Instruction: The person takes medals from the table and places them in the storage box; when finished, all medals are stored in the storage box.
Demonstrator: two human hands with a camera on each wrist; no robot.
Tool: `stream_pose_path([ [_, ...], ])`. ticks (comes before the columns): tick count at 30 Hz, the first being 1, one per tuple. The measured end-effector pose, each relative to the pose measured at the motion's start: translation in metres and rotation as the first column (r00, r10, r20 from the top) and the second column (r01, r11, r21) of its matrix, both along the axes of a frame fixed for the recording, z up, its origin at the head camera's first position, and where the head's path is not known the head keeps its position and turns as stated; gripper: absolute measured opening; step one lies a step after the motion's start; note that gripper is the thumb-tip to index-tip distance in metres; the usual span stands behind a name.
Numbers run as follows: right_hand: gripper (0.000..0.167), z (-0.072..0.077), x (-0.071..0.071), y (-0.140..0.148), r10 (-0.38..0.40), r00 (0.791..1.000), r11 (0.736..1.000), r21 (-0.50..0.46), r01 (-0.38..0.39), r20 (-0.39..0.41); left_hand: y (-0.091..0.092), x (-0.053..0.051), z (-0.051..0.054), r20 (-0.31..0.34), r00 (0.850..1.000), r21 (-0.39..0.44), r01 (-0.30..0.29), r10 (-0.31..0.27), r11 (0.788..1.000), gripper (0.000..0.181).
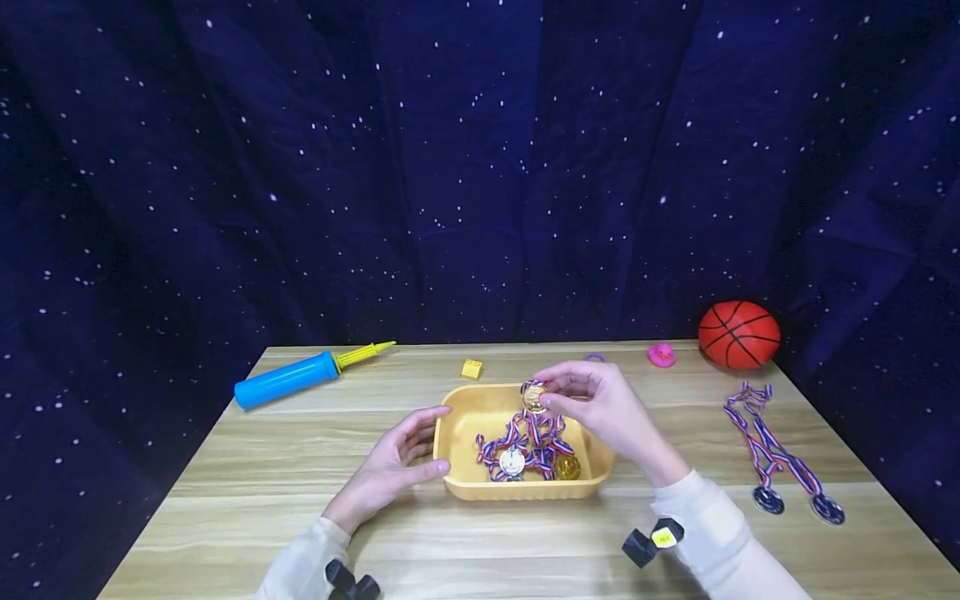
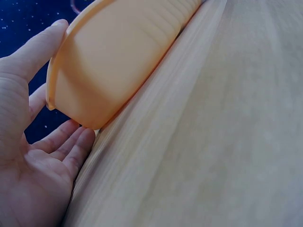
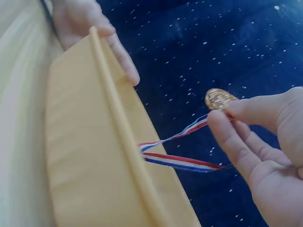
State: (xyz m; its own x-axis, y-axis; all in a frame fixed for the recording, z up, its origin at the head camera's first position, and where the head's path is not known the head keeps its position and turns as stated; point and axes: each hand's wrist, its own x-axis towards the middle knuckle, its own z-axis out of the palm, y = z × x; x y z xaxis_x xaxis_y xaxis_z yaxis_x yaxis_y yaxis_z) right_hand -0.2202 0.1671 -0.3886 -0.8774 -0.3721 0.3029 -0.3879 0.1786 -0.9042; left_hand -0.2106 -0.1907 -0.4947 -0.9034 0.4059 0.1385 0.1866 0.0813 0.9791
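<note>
A gold-coloured medal (image 1: 533,397) is pinched between the thumb and fingers of my right hand (image 1: 596,407), above the far side of a yellow plastic bin (image 1: 465,490). In the right wrist view, the medal's red, white and blue ribbon (image 3: 182,163) trails down into the bin. Inside lie a silver medal (image 1: 512,461), another gold medal (image 1: 567,467) and a tangle of striped ribbons (image 1: 536,433). My left hand (image 1: 393,454) holds the bin's left end, thumb and fingers spread round its rim. Lower fingers (image 2: 80,146) rest near the bin's base in the left wrist view.
On the right lie two dark-looking medals (image 1: 768,499) with ribbons. A red basketball (image 1: 739,335) and a pink rubber duck (image 1: 662,356) stand behind them. Farther left are a yellow block (image 1: 472,369) and a blue hand pump (image 1: 288,381). A purple ring (image 1: 594,357) shows behind my right hand.
</note>
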Motion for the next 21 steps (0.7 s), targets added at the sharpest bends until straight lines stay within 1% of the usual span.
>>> stream_pose_path([
  [5,0.028,-0.017,-0.002,0.002,0.051,0.996,0.999,0.012,-0.052,0.079,0.001,0.000,0.000,-0.003,1.000,-0.003,-0.001,0.001,1.000,0.077],
  [8,0.025,-0.025,-0.002,0.002,0.054,0.993,0.998,0.024,-0.057,0.109,0.001,0.000,0.000,-0.003,1.000,-0.002,-0.002,0.002,1.000,0.077],
  [11,0.021,-0.031,-0.003,0.000,0.036,0.994,0.997,0.066,-0.042,0.099,0.001,0.000,-0.001,-0.001,1.000,-0.001,-0.003,0.003,1.000,0.077],
  [16,0.019,-0.037,-0.004,-0.002,0.008,0.999,0.986,0.166,-0.013,0.031,0.001,0.000,-0.001,0.004,1.000,0.001,0.001,-0.001,1.000,0.077],
  [19,0.018,-0.039,-0.003,-0.004,0.013,1.000,0.982,0.190,-0.017,0.027,0.001,-0.001,-0.001,0.002,1.000,0.004,0.004,-0.004,1.000,0.077],
  [21,0.018,-0.039,-0.003,-0.005,0.017,0.999,0.979,0.202,-0.024,0.040,0.001,-0.001,-0.001,0.000,1.000,0.006,0.004,-0.004,1.000,0.077],
])
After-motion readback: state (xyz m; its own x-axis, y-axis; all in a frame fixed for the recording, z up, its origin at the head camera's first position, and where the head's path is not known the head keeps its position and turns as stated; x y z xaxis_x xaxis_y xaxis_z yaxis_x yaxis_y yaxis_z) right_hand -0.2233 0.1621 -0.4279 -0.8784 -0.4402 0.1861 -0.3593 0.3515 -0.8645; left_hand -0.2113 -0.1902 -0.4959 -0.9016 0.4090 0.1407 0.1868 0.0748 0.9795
